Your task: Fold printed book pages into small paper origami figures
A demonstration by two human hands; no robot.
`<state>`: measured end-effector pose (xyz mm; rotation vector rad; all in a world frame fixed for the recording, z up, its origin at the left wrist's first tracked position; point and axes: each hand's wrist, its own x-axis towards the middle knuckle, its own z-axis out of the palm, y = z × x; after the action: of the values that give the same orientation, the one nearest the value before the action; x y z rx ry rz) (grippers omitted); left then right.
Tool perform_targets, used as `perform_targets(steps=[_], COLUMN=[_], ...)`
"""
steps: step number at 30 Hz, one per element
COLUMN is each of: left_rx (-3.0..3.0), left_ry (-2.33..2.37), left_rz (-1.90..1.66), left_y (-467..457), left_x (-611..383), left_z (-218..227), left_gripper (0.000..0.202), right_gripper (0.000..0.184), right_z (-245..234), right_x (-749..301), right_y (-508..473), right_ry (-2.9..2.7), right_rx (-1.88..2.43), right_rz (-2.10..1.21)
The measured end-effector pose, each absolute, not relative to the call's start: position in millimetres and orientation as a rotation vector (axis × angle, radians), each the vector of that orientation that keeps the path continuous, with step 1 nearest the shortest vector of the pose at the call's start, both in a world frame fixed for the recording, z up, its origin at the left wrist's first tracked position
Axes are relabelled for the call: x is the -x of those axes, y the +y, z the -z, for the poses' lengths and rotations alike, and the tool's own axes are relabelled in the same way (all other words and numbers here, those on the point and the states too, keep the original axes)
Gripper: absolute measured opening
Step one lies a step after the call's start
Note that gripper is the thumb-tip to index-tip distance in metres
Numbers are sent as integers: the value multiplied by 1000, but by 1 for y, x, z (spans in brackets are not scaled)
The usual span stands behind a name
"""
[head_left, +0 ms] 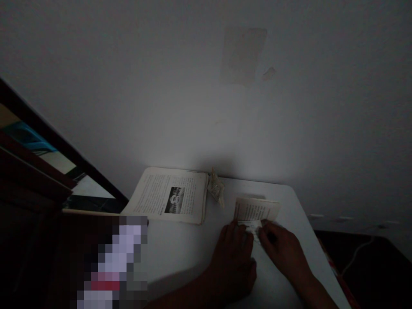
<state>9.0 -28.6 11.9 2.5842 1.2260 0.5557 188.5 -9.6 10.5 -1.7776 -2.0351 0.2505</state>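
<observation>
A printed paper sheet [257, 210] with a fold across it lies near the right side of the small white table, its far flap tilted up. My left hand [233, 259] rests on its near left edge, fingers stretched over the paper and thumb apart. At the near right edge, my right hand [285, 246] pinches the paper between thumb and fingers. A small folded paper shape [215, 189] stands farther back, left of the sheet. Beside it lies a stack of printed pages [189, 180], the top one showing a dark picture.
The white table [180, 253] stands against a grey wall [161, 86] with a patch on it. A dark slanted bar [80, 161] is at the left. A pixelated area covers the lower left. A white cable [357, 253] hangs at the right. The light is dim.
</observation>
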Motion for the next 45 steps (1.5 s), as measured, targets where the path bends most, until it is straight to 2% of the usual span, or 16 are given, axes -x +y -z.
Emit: perform_targets(steps=[19,35,45], left_rx=[-2659,-2666,-2650], left_ry=[1269,1252,1275], left_rz=[-460,-444,-444], left_y=[-33,-31,-31], left_x=[-8,-7,-9], left_z=[-4,-3,-2], left_gripper=[53,54,53], right_gripper=[25,25,27], right_z=[-12,-16,-19], right_x=[-185,-178,-178], right_y=[-9,-13,-13], right_ry=[-2032,-2155,-2147], right_rx=[1862,2002,2058], right_rz=[-298,-65,-99])
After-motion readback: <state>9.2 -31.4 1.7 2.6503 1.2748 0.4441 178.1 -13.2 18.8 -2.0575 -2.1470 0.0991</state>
